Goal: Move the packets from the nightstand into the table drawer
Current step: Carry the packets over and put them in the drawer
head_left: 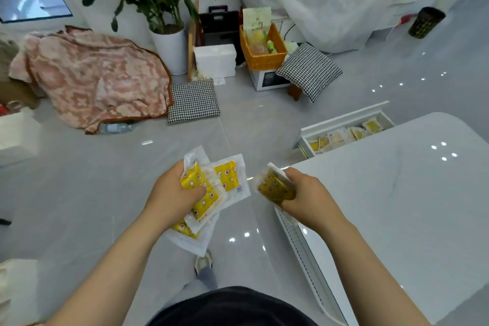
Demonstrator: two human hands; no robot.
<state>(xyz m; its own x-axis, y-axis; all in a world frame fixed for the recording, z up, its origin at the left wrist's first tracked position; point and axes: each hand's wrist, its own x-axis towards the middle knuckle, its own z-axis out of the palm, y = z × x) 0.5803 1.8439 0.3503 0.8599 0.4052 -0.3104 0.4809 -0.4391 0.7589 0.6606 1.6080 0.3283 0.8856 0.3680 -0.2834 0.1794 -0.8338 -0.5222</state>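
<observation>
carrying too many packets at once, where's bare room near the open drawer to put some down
The white tabletop is bare right up to the drawer. The floor between drawer and checked cushion is bare too. Inside the drawer, the visible strip is crowded with packets.

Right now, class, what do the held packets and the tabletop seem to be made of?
Packets: probably thin plastic film; translucent white borders, shiny yellow print, creases. Tabletop: hard, glossy white, perhaps marble-look stone or laminate; it shows bright reflections and faint grey veins.
</observation>
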